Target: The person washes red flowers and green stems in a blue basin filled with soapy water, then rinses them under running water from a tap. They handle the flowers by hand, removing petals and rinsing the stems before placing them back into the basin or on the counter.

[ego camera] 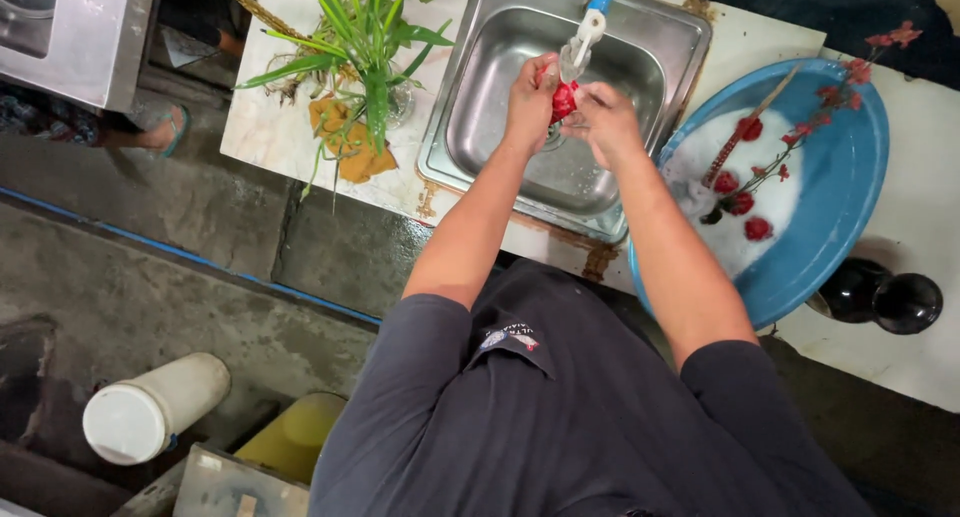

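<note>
Red flower (pixel 564 102) sits btwn both hands under the tap (pixel 585 32); left hand (pixel 530 97) curled snug on it. Right hand (pixel 603 122) cups it from the other side, fingers half-closed, over the sink (pixel 500 107).

1. A dark grey short-sleeved shirt (pixel 560 417) covers the torso, loose and slightly creased.
2. Its sleeves end above the elbows, leaving both forearms bare.
3. A small white-and-red printed chest emblem (pixel 510 337) sits near the collar.

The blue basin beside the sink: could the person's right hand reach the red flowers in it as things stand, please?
Probably yes. The right hand is at the red flower over the sink, and the blue basin lies just beside that arm, open on top, with nothing between them.
</note>
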